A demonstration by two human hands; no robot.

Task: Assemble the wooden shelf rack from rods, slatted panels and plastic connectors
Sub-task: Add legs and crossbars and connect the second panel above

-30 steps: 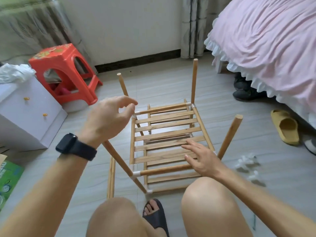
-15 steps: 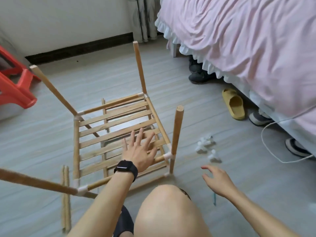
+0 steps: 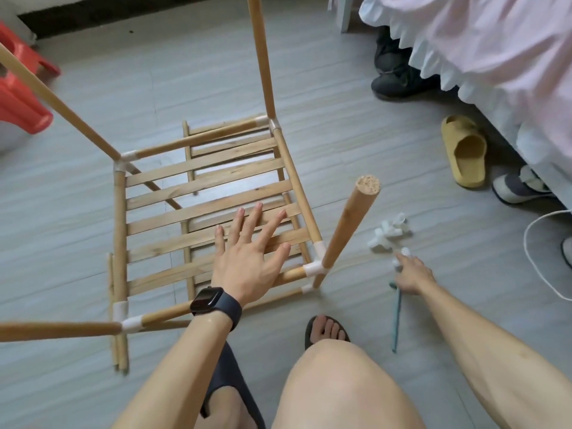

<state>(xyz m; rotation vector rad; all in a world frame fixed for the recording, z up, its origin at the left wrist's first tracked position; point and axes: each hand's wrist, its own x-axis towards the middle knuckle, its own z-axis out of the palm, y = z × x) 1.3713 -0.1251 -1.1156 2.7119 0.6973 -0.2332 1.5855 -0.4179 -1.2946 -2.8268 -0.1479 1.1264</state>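
The wooden rack (image 3: pixel 213 209) stands on the floor, two slatted panels framed by rods and white corner connectors, with several upright rods rising from its corners. My left hand (image 3: pixel 249 258) lies flat with spread fingers on the top panel near its front right corner. My right hand (image 3: pixel 411 274) reaches down to the floor on the right, and its fingertips touch a white plastic connector (image 3: pixel 402 253) at the near edge of a small pile of connectors (image 3: pixel 388 232). The nearest upright rod (image 3: pixel 349 224) stands between the two hands.
Two loose rods (image 3: pixel 119 348) lie on the floor at the rack's front left. A teal tool (image 3: pixel 396 320) lies by my right wrist. A bed (image 3: pixel 495 48), a yellow slipper (image 3: pixel 464 150), shoes and a white cable (image 3: pixel 535 258) are on the right; a red stool (image 3: pixel 21 100) is at left.
My view swung right and down. My left hand came down from the far left rod onto the top panel. My right hand left the panel and reached out to the connectors on the floor.
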